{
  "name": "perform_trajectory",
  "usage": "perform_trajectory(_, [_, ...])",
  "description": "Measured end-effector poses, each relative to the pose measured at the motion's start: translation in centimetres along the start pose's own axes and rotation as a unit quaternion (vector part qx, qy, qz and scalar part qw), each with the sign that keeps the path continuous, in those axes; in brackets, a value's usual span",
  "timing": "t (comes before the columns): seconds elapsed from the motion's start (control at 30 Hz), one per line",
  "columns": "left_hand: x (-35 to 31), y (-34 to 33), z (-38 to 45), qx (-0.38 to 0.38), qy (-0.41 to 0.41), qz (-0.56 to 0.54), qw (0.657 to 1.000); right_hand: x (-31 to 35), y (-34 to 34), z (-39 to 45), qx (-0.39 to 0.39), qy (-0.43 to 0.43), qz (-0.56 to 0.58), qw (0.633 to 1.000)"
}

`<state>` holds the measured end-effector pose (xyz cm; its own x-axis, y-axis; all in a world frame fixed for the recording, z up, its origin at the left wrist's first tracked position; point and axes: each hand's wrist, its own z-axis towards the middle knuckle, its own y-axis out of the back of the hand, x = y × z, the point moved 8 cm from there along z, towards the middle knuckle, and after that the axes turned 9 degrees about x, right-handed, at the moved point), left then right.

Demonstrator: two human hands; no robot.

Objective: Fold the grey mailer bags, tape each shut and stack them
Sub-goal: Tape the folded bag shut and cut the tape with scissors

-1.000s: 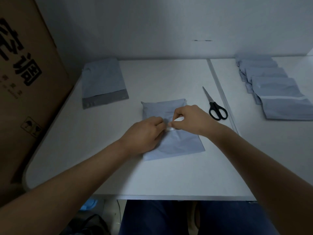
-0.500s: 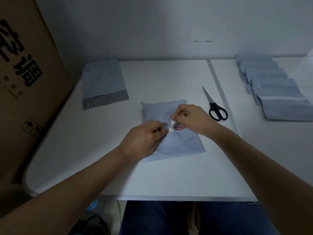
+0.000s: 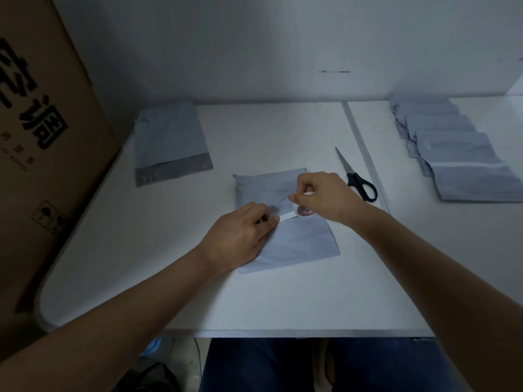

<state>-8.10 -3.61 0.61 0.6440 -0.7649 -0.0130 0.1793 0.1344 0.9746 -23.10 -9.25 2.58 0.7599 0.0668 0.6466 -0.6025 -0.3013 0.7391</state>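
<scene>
2 hands work over a folded grey mailer bag (image 3: 297, 244) lying mid white table (image 3: 254, 301). L hand (image 3: 240, 236) rests on the bag, fingers pinning the free end of a white tape strip (image 3: 288, 216). R hand (image 3: 325, 193) grips the tape roll (image 3: 305, 212) just above the bag, strip stretched between them. Scissors (image 3: 357, 178) near, to the right. Finished bags (image 3: 458, 154) overlap at far right; unfolded mailers (image 3: 169, 140) at far left.

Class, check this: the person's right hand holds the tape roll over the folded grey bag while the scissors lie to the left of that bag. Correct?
Not quite. In the head view the scissors lie to the right of the folded grey bag, not the left. The right hand does hold the tape roll over it.
</scene>
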Motion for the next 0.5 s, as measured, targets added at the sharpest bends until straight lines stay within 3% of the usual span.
perform_trajectory(0.5, [-0.1, -0.2, -0.1, 0.004, -0.001, 0.000, 1.000, 1.1, 1.8, 0.0, 0.021, -0.005, -0.030, 0.999])
